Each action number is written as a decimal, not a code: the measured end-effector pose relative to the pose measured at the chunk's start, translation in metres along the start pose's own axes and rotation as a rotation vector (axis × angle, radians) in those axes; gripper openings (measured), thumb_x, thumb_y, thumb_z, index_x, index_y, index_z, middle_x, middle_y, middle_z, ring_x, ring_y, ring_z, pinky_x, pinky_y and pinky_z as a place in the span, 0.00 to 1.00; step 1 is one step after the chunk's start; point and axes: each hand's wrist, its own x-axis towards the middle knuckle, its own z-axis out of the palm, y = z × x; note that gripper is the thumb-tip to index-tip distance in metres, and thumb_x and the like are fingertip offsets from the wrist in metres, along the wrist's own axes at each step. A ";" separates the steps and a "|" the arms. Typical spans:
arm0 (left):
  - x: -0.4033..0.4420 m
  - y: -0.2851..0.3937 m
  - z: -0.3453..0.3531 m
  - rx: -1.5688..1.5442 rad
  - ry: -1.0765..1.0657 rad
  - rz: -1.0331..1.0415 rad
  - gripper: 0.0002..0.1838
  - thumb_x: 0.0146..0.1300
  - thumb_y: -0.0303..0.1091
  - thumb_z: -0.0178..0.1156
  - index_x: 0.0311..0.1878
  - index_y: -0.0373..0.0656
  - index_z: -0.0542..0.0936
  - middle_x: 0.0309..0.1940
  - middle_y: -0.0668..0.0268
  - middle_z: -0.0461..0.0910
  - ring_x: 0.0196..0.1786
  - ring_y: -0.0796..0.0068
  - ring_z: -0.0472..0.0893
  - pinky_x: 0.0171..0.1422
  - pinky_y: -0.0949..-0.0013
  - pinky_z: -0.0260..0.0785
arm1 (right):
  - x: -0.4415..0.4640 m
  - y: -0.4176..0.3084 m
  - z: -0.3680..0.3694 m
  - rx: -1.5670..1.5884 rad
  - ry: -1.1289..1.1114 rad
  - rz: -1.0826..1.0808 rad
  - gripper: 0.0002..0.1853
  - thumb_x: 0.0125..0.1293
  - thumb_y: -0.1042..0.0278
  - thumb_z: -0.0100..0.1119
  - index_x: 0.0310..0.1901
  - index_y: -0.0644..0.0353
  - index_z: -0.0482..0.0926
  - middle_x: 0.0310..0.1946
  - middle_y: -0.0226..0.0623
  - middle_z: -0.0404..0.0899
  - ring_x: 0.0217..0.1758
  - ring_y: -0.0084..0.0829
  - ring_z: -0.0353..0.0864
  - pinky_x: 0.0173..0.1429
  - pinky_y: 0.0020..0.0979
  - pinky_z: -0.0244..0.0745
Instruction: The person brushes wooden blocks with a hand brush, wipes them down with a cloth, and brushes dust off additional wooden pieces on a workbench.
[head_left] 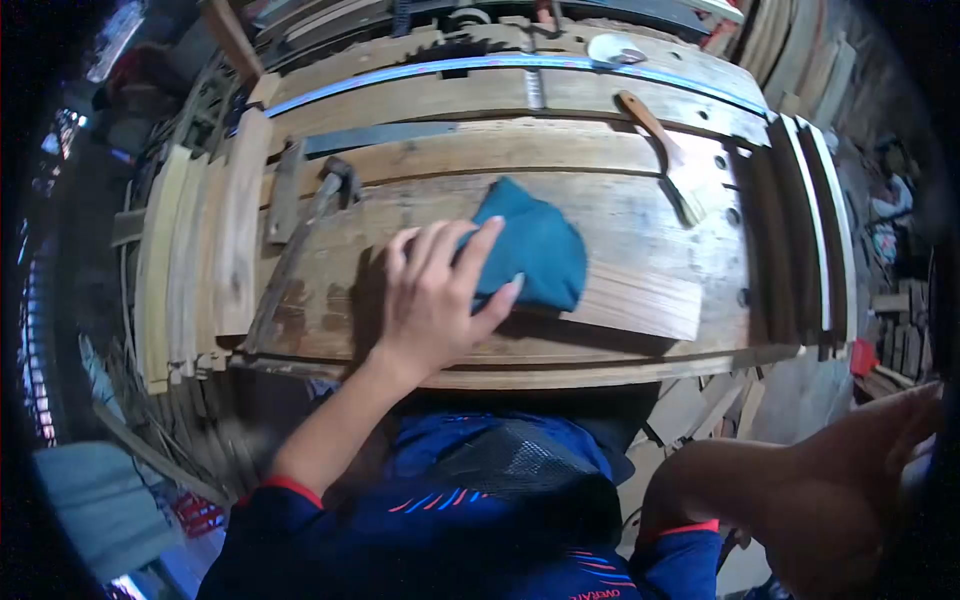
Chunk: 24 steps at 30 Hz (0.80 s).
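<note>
My left hand [435,280] is over the middle of the workbench, its thumb and fingers closed on the left part of a folded teal cloth [535,250]. The cloth lies over a pale wooden board [645,300], whose right end sticks out from beneath it. What is under the cloth is hidden. Far off to the right, above the floor and away from the bench, my right hand [910,435] is raised at the dark edge of the view. Its fingers are partly cut off and dim, so their grip cannot be made out.
On the workbench [480,185] lie a hammer [325,195] at left, a paintbrush [668,160] at right, a handsaw blade [380,137], a long metal rule [430,68] and a whitish round item [614,49]. Wooden slats [200,270] stand along both bench ends.
</note>
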 end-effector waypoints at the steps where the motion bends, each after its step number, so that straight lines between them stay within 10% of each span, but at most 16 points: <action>1: -0.004 0.002 -0.004 0.015 -0.031 -0.025 0.31 0.70 0.55 0.60 0.68 0.44 0.79 0.55 0.56 0.82 0.60 0.55 0.79 0.70 0.50 0.61 | 0.001 -0.001 -0.002 -0.013 0.002 -0.003 0.32 0.73 0.49 0.59 0.65 0.72 0.75 0.60 0.55 0.80 0.64 0.50 0.80 0.68 0.47 0.75; 7: -0.033 -0.003 -0.027 0.006 -0.071 -0.148 0.29 0.71 0.50 0.60 0.69 0.42 0.78 0.54 0.54 0.81 0.59 0.51 0.78 0.68 0.49 0.61 | -0.019 0.017 0.014 -0.192 -0.003 0.132 0.32 0.74 0.48 0.57 0.64 0.73 0.77 0.58 0.55 0.81 0.62 0.50 0.81 0.67 0.47 0.76; 11: -0.047 -0.006 -0.036 0.070 -0.069 -0.166 0.30 0.73 0.50 0.57 0.70 0.41 0.77 0.57 0.52 0.80 0.63 0.50 0.76 0.71 0.46 0.59 | -0.095 0.020 0.071 -0.268 -0.171 0.584 0.32 0.75 0.47 0.56 0.62 0.73 0.77 0.57 0.56 0.82 0.61 0.51 0.82 0.66 0.47 0.76; 13: -0.043 0.004 -0.024 0.081 -0.066 -0.156 0.31 0.73 0.53 0.56 0.70 0.41 0.76 0.58 0.53 0.80 0.63 0.51 0.76 0.71 0.46 0.59 | -0.139 0.016 0.107 -0.145 -0.159 0.834 0.36 0.63 0.46 0.72 0.66 0.64 0.78 0.65 0.51 0.77 0.69 0.55 0.76 0.70 0.51 0.74; 20: -0.001 0.048 0.007 -0.189 -0.036 0.004 0.30 0.64 0.36 0.60 0.69 0.35 0.76 0.62 0.46 0.78 0.70 0.45 0.73 0.79 0.43 0.58 | -0.128 0.030 0.135 -0.331 -0.576 0.634 0.32 0.69 0.55 0.66 0.73 0.53 0.75 0.70 0.40 0.77 0.79 0.49 0.67 0.86 0.62 0.47; 24: -0.018 0.001 -0.023 -0.226 -0.008 0.051 0.28 0.64 0.36 0.63 0.68 0.41 0.80 0.65 0.51 0.78 0.70 0.48 0.74 0.78 0.43 0.61 | -0.135 0.014 0.096 -0.378 -0.635 0.668 0.34 0.66 0.55 0.68 0.72 0.57 0.76 0.71 0.42 0.76 0.78 0.47 0.69 0.85 0.57 0.51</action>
